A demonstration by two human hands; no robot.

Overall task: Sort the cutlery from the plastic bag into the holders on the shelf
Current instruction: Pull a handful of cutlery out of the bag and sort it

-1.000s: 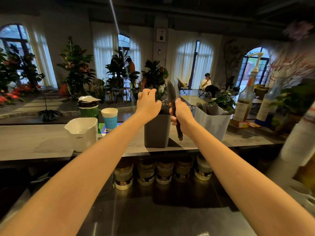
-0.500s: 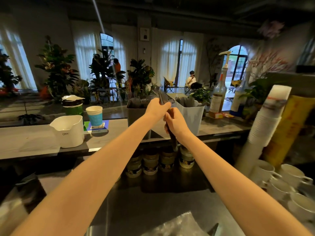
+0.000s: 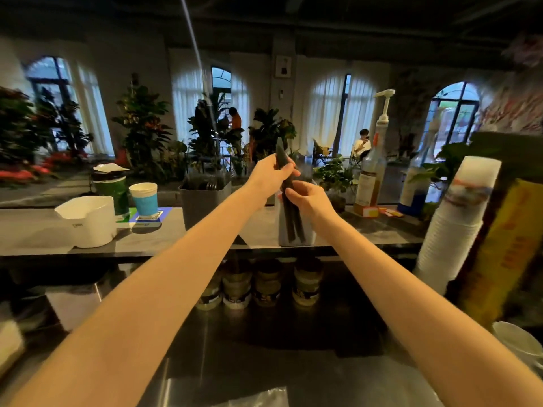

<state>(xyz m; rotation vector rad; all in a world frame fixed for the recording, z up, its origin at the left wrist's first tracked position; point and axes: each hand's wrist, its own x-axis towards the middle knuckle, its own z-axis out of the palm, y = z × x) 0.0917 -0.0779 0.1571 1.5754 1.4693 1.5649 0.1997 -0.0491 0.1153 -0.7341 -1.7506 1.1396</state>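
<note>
Both hands are closed on a small bunch of black cutlery [image 3: 291, 224], held upright just in front of the pale holder [image 3: 311, 235] on the shelf [image 3: 44, 233]. The left hand [image 3: 269, 179] curls its fingers round the upper part, where one pointed tip sticks up above the knuckles. The right hand [image 3: 308, 201] pinches the pieces lower down, between thumb and fingertips, and the handles hang free below it. How many pieces there are, and whether they are knives, cannot be told through the blur. They look like thin, disposable plastic: light, fairly stiff along their length but likely to flex or snap if bent, and smooth enough to slide against one another. A grip around the middle of the shafts seems the safest, keeping the bunch together so that none slips out. To the left stands the dark grey holder [image 3: 202, 207], with forks showing at its rim, well apart from the hands. The plastic bag [image 3: 258, 399] lies near, at the lower edge of the view.
</note>
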